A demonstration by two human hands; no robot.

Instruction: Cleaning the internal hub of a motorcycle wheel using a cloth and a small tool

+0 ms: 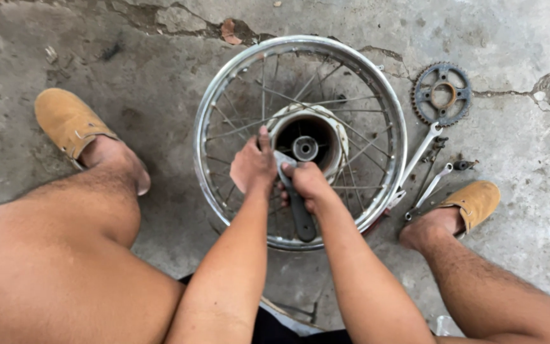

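Note:
A chrome spoked wheel rim (pixel 211 121) lies flat on the concrete floor between my legs. Its hub drum (pixel 335 130) sits in the middle with a round bearing hole. My left hand (pixel 252 167) rests on the spokes at the hub's near left edge, thumb up against the drum. My right hand (pixel 308 183) is closed around a dark metal tool (pixel 301 216) whose grey head reaches to the hub rim and whose black handle points toward me.
A toothed sprocket (pixel 442 94) lies on the floor right of the wheel. Two wrenches (pixel 421 153) and a small bolt lie beside it, near my right foot in a tan shoe (pixel 475 200). My left foot's tan shoe (pixel 68 121) is at the left. Cracked concrete runs behind.

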